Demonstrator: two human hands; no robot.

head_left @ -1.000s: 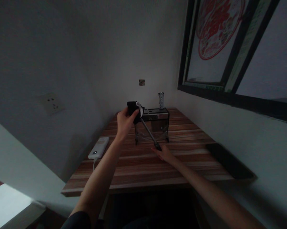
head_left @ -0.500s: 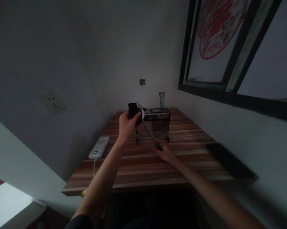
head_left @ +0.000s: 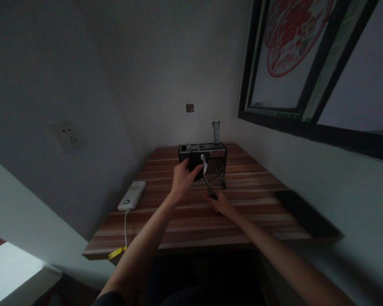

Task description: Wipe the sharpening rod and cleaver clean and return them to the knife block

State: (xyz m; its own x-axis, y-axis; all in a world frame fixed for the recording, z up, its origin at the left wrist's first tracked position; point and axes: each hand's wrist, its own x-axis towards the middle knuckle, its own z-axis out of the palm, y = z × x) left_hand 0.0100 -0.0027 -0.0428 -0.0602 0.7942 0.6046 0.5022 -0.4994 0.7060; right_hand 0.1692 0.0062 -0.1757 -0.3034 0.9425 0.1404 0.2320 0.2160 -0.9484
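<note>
My left hand (head_left: 182, 175) is closed on a black cloth (head_left: 195, 165) with a white edge, its kind hard to make out in the dim light. The cloth lies around or against the upper part of a thin metal rod (head_left: 206, 182) with a dark handle. My right hand (head_left: 222, 203) grips that handle low over the table, the rod slanting up and left. Behind both hands stands a black slotted holder (head_left: 219, 163) with see-through sides, partly hidden by the cloth. A silver textured handle (head_left: 216, 131) sticks up from its right end.
The striped wooden table (head_left: 255, 199) meets walls at the back and right. A white power bank (head_left: 132, 195) with a cable lies at left, a yellow tag (head_left: 115, 253) at the front edge. A dark flat object (head_left: 306, 214) lies at right. A framed picture (head_left: 293, 55) hangs above.
My left hand with the cloth has moved down and to the right along the rod, closer to the handle. My right hand has stayed nearly in place.
</note>
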